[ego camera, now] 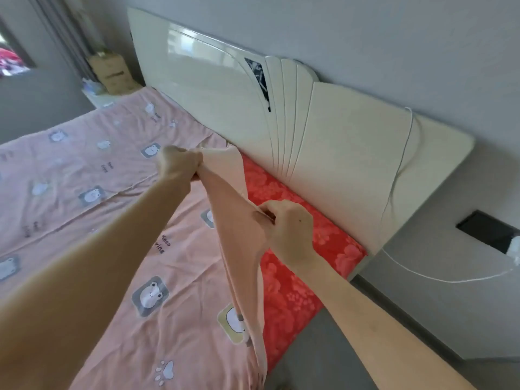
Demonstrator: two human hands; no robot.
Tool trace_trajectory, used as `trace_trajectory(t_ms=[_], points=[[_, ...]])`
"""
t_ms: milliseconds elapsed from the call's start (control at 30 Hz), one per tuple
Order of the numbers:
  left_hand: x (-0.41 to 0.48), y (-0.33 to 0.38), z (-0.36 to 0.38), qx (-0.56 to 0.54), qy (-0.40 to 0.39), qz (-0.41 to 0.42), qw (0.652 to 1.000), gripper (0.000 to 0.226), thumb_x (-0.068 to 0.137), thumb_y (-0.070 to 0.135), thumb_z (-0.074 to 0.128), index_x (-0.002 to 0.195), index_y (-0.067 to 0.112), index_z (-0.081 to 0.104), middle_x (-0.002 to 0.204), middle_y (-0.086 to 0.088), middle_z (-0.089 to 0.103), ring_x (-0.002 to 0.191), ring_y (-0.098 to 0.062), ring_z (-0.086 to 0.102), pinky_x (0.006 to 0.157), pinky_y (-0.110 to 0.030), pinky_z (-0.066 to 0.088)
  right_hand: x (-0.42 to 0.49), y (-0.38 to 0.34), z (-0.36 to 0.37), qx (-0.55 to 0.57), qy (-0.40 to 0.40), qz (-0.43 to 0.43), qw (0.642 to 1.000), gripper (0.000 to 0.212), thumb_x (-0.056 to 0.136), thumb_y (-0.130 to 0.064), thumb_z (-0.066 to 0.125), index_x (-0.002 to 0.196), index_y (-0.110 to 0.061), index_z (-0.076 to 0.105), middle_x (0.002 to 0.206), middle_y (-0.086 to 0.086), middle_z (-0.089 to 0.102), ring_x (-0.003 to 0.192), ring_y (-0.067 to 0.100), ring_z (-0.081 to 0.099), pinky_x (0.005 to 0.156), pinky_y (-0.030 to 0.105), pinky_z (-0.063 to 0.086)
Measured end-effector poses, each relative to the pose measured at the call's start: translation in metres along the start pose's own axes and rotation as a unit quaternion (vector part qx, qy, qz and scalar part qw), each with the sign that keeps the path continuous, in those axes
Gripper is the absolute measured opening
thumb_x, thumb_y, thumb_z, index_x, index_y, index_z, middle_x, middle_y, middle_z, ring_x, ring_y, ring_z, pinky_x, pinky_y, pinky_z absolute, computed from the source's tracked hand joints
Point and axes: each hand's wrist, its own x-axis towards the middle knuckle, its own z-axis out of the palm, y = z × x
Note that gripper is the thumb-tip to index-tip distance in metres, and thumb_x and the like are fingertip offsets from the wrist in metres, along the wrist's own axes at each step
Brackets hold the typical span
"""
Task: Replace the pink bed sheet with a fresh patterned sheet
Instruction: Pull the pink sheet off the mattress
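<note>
Pink bear-print fabric sheet (174,263), seemingly light and limp, best taken by its edge, where left hand (178,164) and right hand (287,232) clench it.

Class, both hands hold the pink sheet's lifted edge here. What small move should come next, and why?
Probably peel the pink cartoon-print fabric sheet away from the glossy cream headboard: the left hand and right hand each grip its lifted edge, yet the red floral mattress is bared only at this corner.
</note>
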Motion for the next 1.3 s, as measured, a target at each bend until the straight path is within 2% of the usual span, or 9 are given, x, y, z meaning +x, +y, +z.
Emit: trace_trajectory(t_ms=[133, 267, 367, 600, 667, 767, 933, 1100, 1300], points=[[0.006, 0.07, -0.107, -0.048, 0.104, 0.068, 0.991, 0.03, 0.078, -0.005, 0.062, 0.059, 0.01, 0.046, 0.063, -0.005, 0.049, 0.056, -0.016, 0.055, 0.048, -0.027, 0.054, 0.034, -0.102, 0.013, 0.076, 0.027, -0.062, 0.995, 0.021, 0.072, -0.028, 0.068, 0.057, -0.016, 0.061, 0.05, 0.001, 0.056, 0.049, 0.026, 0.051, 0.052, 0.024, 0.03], [-0.001, 0.12, -0.22, -0.088, 0.193, 0.158, 0.964, 0.028, 0.066, -0.006, 0.059, 0.052, 0.014, 0.047, 0.058, -0.006, 0.047, 0.053, -0.018, 0.056, 0.049, -0.031, 0.056, 0.049, -0.201, 0.019, 0.156, 0.051, -0.111, 0.98, 0.044, 0.074, -0.025, 0.069, 0.055, -0.021, 0.029, 0.046, 0.0, 0.037, 0.05, 0.02, 0.03, 0.048, 0.029, 0.032], [-0.008, 0.129, -0.27, -0.074, 0.214, 0.184, 0.956, 0.029, 0.068, -0.005, 0.063, 0.049, 0.014, 0.051, 0.059, -0.008, 0.051, 0.059, -0.025, 0.06, 0.052, -0.034, 0.057, 0.05, -0.241, 0.029, 0.143, 0.058, -0.128, 0.98, 0.042, 0.075, -0.027, 0.066, 0.053, -0.017, 0.032, 0.045, -0.004, 0.035, 0.047, 0.022, 0.034, 0.048, 0.027, 0.025], [0.015, 0.036, -0.3, -0.005, 0.152, 0.009, 0.988, 0.029, 0.082, -0.003, 0.062, 0.059, 0.012, 0.054, 0.031, 0.007, 0.05, 0.058, -0.02, 0.061, 0.074, -0.042, 0.059, 0.035, -0.225, 0.074, 0.007, -0.088, -0.12, 0.989, 0.013, 0.079, -0.018, 0.06, 0.072, -0.012, 0.069, 0.066, 0.005, 0.067, 0.066, 0.028, 0.063, 0.054, 0.029, 0.033], [0.011, 0.01, -0.305, -0.004, 0.156, -0.026, 0.987, 0.031, 0.082, -0.007, 0.056, 0.061, 0.014, 0.051, 0.035, 0.008, 0.053, 0.067, -0.023, 0.058, 0.086, -0.043, 0.055, 0.036, -0.216, 0.087, -0.024, -0.186, -0.131, 0.973, 0.018, 0.083, -0.019, 0.058, 0.095, -0.019, 0.072, 0.088, 0.003, 0.072, 0.087, 0.027, 0.065, 0.07, 0.031, 0.041], [-0.004, -0.021, -0.316, -0.033, 0.205, -0.039, 0.977, 0.027, 0.073, -0.01, 0.057, 0.056, 0.011, 0.052, 0.068, -0.014, 0.055, 0.07, -0.026, 0.054, 0.082, -0.045, 0.053, 0.036, -0.211, 0.104, -0.087, -0.263, -0.147, 0.949, 0.036, 0.087, -0.024, 0.057, 0.123, -0.024, 0.06, 0.108, 0.0, 0.069, 0.107, 0.024, 0.06, 0.093, 0.034, 0.037], [-0.039, -0.079, -0.363, -0.024, 0.275, -0.08, 0.958, 0.027, 0.073, -0.005, 0.061, 0.057, 0.015, 0.056, 0.069, -0.018, 0.057, 0.07, -0.025, 0.056, 0.08, -0.043, 0.054, 0.021, -0.246, 0.143, -0.067, -0.307, -0.218, 0.924, 0.03, 0.088, -0.021, 0.054, 0.115, -0.023, 0.065, 0.109, 0.003, 0.069, 0.108, 0.026, 0.059, 0.091, 0.031, 0.036], [-0.111, -0.152, -0.442, -0.006, 0.358, -0.13, 0.924, 0.016, 0.081, -0.007, 0.054, 0.085, 0.001, 0.067, 0.069, -0.013, 0.059, 0.067, -0.024, 0.056, 0.07, -0.033, 0.05, -0.057, -0.327, 0.176, -0.019, -0.377, -0.314, 0.871, 0.025, 0.087, -0.022, 0.053, 0.105, -0.02, 0.069, 0.107, 0.006, 0.069, 0.103, 0.029, 0.061, 0.088, 0.033, 0.039], [-0.251, -0.247, -0.569, -0.002, 0.467, -0.228, 0.854, 0.023, 0.081, -0.004, 0.056, 0.069, 0.014, 0.063, 0.085, -0.017, 0.067, 0.08, -0.03, 0.063, 0.084, -0.042, 0.054, -0.195, -0.442, 0.192, 0.027, -0.466, -0.397, 0.79, 0.024, 0.088, -0.021, 0.053, 0.105, -0.021, 0.069, 0.108, 0.005, 0.068, 0.102, 0.029, 0.06, 0.084, 0.032, 0.042]])
